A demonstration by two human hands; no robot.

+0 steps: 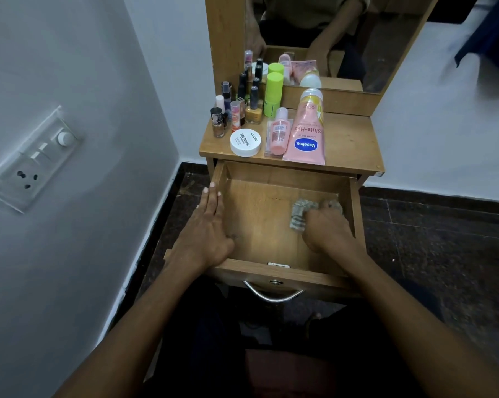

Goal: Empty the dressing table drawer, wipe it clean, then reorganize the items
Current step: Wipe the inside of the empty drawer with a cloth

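The wooden drawer (259,196) is pulled out below the dressing table top (349,139) and holds nothing but a cloth. My right hand (326,228) presses a crumpled grey patterned cloth (300,215) onto the drawer floor near its right wall. Lying flat along the drawer's left wall is my left hand (209,225), fingers together and pointing away from me, holding nothing. On the table top lie a pink Vaseline tube (307,133), a small pink bottle (279,133), a white round tub (245,142), a green bottle (272,93) and several nail polish bottles (239,107).
A mirror (328,38) rises behind the table top. A white wall with a switch and socket plate (32,165) stands at the left. Dark stone floor (429,239) lies around the table. The drawer's metal handle (272,294) faces me, above my knees.
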